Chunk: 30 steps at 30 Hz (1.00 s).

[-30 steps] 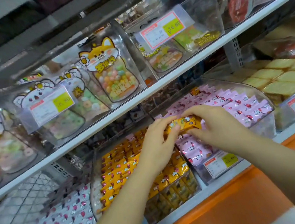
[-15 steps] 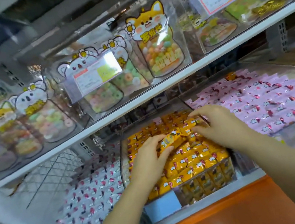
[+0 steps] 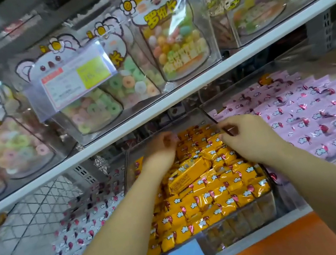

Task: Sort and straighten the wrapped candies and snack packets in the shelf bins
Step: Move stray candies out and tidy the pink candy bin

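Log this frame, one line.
left hand: back of clear plastic bin of yellow wrapped candies, grip unclear | right hand: same, grip unclear | long yellow packet: askew on top

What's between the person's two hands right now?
Yellow wrapped candies at the back of their clear bin, seen in the head view.

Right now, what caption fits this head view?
Left hand and right hand reach among yellow candies in a clear bin.
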Available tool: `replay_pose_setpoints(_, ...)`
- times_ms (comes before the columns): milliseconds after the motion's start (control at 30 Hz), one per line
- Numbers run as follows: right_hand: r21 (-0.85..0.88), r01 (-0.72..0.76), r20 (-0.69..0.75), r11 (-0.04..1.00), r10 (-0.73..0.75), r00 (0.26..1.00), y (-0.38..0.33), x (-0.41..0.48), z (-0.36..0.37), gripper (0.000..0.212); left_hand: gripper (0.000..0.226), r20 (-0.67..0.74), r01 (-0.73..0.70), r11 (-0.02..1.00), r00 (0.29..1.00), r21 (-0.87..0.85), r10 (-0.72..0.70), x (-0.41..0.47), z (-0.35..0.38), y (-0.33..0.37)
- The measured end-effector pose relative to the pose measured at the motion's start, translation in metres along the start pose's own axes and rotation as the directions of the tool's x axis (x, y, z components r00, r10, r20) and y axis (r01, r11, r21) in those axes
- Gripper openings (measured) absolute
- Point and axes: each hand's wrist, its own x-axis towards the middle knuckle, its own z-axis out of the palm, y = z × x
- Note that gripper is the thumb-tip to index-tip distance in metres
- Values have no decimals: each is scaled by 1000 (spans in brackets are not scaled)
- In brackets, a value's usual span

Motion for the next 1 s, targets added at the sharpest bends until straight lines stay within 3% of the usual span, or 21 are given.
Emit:
replay_pose_setpoints(200,14,-18,0,1000,18,1000,-2,2,0,34,40,18,22,998,1000,62,-23,38,20,-11)
replay_pose_setpoints(467,16,-35,11,999,35,999,-4,3,0,34,22,-109,45,997,993,66,-37,46,32,-20)
replay_pose_setpoints(633,27,-39,9,999,39,999,-4,3,0,33,17,-118,48,995,992,90,-38,43,30,-16)
replay_pose_setpoints(1000,36,-33,4,999,33,999,-2,3,1,32,9,-228,67,987,969,-143,-99,26,19,-5)
